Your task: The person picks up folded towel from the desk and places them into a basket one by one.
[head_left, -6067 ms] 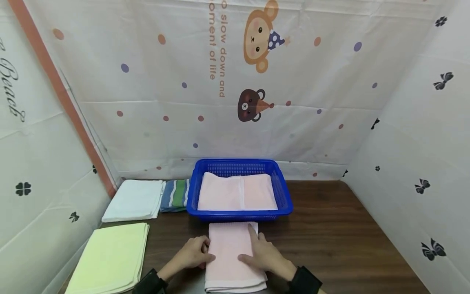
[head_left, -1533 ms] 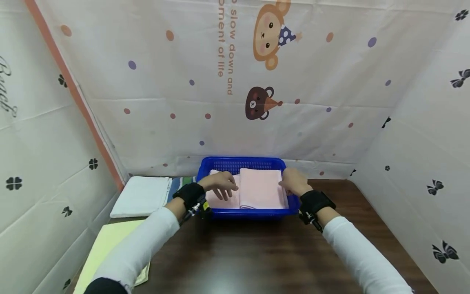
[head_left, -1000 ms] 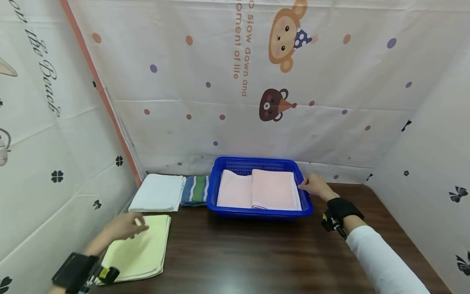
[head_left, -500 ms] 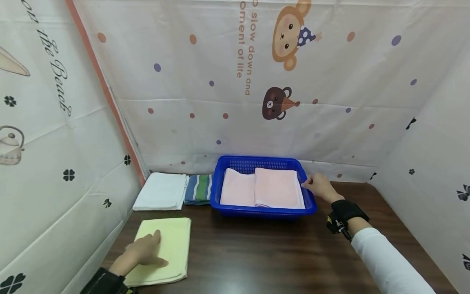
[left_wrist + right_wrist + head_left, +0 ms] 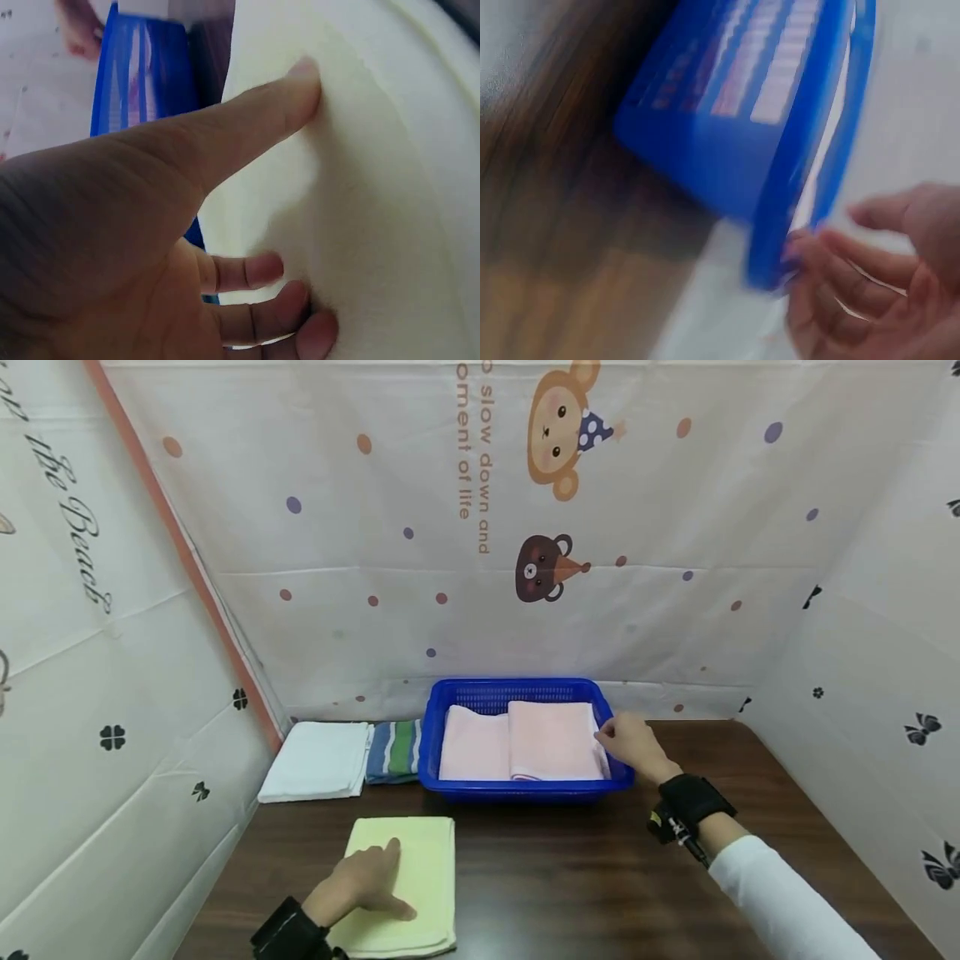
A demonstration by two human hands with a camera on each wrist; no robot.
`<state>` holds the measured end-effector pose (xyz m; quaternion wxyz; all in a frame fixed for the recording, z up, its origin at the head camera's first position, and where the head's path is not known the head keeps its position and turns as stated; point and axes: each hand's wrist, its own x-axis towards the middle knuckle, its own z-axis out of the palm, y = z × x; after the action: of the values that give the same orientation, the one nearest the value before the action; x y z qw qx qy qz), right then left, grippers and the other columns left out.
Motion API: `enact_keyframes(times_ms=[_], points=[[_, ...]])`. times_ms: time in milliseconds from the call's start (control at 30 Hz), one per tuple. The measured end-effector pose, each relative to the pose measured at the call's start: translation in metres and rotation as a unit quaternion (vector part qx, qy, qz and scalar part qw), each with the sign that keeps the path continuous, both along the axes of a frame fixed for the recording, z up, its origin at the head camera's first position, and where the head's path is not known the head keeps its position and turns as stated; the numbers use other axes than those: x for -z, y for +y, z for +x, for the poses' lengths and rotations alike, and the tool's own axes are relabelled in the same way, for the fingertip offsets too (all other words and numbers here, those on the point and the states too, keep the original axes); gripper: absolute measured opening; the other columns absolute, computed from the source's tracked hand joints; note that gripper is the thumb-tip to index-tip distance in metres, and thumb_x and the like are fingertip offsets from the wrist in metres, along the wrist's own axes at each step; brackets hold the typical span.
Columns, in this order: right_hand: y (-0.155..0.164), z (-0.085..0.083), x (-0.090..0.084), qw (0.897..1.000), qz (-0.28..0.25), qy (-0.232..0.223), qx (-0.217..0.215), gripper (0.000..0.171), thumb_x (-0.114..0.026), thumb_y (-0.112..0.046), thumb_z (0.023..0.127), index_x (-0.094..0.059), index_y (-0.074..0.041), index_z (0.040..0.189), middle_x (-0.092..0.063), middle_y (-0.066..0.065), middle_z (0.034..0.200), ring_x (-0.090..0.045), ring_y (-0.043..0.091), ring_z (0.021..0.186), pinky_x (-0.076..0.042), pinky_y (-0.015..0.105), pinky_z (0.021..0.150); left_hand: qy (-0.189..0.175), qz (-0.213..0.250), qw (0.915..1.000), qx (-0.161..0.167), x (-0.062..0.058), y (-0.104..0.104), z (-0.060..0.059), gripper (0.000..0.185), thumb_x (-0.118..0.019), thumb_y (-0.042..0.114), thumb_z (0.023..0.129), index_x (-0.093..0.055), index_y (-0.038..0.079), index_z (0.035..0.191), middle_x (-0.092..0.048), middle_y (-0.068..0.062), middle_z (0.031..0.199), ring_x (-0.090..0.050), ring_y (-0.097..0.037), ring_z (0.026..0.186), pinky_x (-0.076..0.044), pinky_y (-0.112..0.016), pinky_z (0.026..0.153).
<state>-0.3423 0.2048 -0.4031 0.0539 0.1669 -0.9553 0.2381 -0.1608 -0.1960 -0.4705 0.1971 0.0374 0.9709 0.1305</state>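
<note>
Inside blue basket [image 5: 450, 789], two pink towels [image 5: 551, 739]; right hand [image 5: 630, 743] gripping its rim.

White folded towel [image 5: 313, 761] beside striped cloth [image 5: 393, 751], possibly another towel; dark wooden table [image 5: 570, 877].

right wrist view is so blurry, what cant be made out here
- Right wrist view: motion blur; whether the right hand grips the blue basket rim is unclear.
- Head view: the striped towel is partly hidden behind the basket.
- Left wrist view: the left hand covers much of the yellow towel.
</note>
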Motion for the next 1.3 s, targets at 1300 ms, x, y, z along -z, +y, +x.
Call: enact_keyframes(times_ms=[1300], points=[[-0.077, 0.149, 0.081, 0.913, -0.172, -0.321, -0.184, 0.027, -0.068, -0.019, 0.097, -0.070, 0.004, 0.109, -0.071, 0.007, 0.096, -0.062, 0.006, 0.082, -0.051, 0.021, 0.071, -0.074, 0.384, 0.9199, -0.031, 0.021, 0.007, -0.007, 0.036, -0.068, 0.019, 0.098, -0.049, -0.008, 0.114, -0.068, -0.013, 0.090, -0.064, -0.015, 0.066, -0.054, -0.031, 0.057]])
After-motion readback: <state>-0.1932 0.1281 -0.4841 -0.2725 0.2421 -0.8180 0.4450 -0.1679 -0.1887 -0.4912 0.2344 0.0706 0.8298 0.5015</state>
